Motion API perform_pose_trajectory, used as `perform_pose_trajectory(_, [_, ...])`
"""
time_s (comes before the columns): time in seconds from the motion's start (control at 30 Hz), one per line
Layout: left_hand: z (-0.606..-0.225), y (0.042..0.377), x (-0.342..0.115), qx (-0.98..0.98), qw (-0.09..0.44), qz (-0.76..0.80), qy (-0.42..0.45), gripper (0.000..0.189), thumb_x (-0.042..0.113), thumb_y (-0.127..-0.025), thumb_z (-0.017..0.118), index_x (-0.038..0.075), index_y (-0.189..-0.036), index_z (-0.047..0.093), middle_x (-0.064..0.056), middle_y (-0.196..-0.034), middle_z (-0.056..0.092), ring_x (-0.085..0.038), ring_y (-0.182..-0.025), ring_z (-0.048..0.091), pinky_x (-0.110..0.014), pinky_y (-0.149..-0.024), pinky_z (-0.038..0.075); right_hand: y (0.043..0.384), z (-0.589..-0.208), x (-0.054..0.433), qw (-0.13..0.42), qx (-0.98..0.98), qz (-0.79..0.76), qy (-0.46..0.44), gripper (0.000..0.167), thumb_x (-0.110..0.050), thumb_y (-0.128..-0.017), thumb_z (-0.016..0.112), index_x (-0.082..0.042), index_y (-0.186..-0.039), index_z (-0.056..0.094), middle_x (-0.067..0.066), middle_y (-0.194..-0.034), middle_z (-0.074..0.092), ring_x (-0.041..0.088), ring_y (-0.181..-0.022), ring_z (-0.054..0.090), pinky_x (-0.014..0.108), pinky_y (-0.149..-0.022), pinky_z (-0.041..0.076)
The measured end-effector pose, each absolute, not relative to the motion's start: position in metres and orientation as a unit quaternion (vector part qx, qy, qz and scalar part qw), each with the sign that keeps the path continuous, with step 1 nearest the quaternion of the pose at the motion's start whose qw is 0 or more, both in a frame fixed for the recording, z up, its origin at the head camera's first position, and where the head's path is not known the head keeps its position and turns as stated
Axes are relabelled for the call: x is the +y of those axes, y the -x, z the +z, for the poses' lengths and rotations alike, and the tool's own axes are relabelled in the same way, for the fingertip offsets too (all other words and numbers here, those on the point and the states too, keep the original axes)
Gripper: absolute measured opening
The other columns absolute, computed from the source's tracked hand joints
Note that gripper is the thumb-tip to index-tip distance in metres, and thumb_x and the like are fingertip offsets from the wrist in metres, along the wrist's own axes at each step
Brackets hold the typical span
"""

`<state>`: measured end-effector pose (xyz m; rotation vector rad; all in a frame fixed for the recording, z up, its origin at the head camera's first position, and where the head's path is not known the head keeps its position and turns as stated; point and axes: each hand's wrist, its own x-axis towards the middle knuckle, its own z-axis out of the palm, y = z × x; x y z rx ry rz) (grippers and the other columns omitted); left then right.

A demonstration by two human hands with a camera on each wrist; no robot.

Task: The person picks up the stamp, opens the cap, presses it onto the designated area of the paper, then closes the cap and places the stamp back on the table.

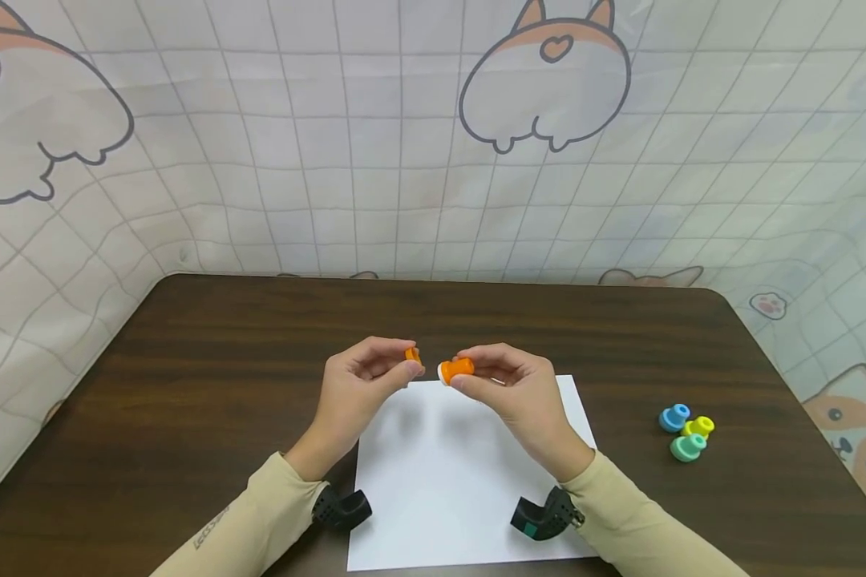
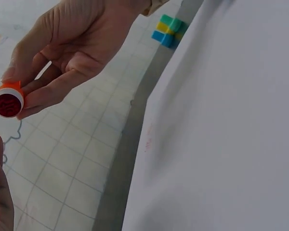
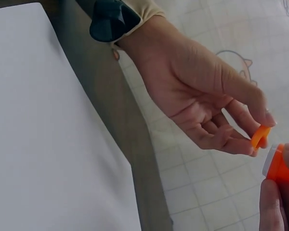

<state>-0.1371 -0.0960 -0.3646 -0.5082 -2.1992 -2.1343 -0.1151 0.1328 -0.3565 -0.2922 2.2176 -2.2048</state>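
My right hand (image 1: 520, 393) pinches an orange self-inking stamp (image 1: 457, 369) by its body, above the far part of a white paper sheet (image 1: 462, 489). The stamp lies sideways, its white-rimmed end turned toward the left hand; in the left wrist view its round face (image 2: 8, 105) is dark red. Between thumb and fingers, my left hand (image 1: 364, 385) holds a small orange cap (image 3: 260, 137). A short gap separates cap and stamp. Faint reddish marks (image 2: 148, 139) show near the paper's edge in the left wrist view.
A blue stamp (image 1: 674, 417), a yellow stamp (image 1: 698, 427) and a teal stamp (image 1: 689, 448) stand close together to the right of the paper. The dark wooden table (image 1: 224, 361) meets a white checked cloth backdrop (image 1: 375, 160) behind and at the sides.
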Motion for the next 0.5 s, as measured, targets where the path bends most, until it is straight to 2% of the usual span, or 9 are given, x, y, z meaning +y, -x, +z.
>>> perform_pose_trajectory(0.3, [-0.369,0.135,-0.104,-0.708,0.017,-0.691,0.148,0.031,0.011,-0.091,0.079,0.003,-0.12,0.072,0.011,-0.099,0.077,-0.011,-0.091,0.078,-0.025,-0.082,0.064,0.119,-0.362,0.129,0.011,0.712,-0.695,0.095,0.036,-0.016,-0.084,0.087,-0.007,-0.117,0.075,-0.002,-0.106,0.078,0.018,-0.097,0.077,0.032,-0.088,0.065])
perform_pose_trajectory(0.5, [-0.369,0.135,-0.108,-0.699,0.011,-0.7,0.144,0.033,0.01,-0.094,0.076,-0.004,-0.123,0.068,0.01,-0.099,0.077,-0.015,-0.092,0.078,-0.022,-0.081,0.062,0.121,-0.363,0.128,0.019,0.723,-0.685,0.092,0.037,-0.019,-0.084,0.087,-0.008,-0.117,0.075,0.003,-0.11,0.078,0.017,-0.096,0.077,0.031,-0.087,0.065])
